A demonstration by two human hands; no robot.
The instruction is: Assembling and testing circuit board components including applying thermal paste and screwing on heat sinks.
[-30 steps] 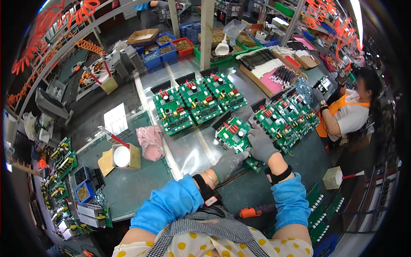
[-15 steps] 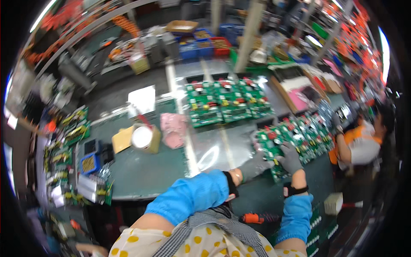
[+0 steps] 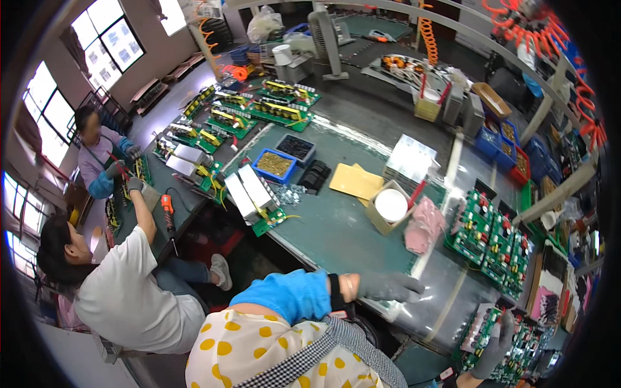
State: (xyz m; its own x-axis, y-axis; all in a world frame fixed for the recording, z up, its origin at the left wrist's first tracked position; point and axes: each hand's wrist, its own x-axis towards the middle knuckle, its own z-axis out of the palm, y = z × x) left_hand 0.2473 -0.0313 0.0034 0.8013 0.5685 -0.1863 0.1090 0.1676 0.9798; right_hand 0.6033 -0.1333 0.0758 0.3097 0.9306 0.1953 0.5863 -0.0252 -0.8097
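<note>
My left hand (image 3: 390, 286), in a grey glove and blue sleeve cover, reaches over the metal strip (image 3: 435, 297) beside the green table mat. Its fingers stretch forward, with nothing visible in them. At the lower right, my right hand (image 3: 497, 346), also gloved in grey, is at a group of green circuit boards (image 3: 477, 330) full of components. Its fingers are extended upward, and it covers part of the boards. Farther back on the strip lie more green circuit boards (image 3: 482, 229). A pink cloth (image 3: 424, 226) and a white round container (image 3: 391, 205) in a box are near my left hand.
On the mat are yellow sheets (image 3: 356, 181), a blue tray of small brass-coloured parts (image 3: 273, 165) and boards with silver heat sinks (image 3: 253, 197). At left, a co-worker in white (image 3: 139, 291) sits near an orange power screwdriver (image 3: 168, 213); another person (image 3: 103, 152) works beyond.
The view has swung left, bringing two co-workers and windows in. My left hand has come away from the circuit boards to the metal strip; my right hand stays by the boards.
</note>
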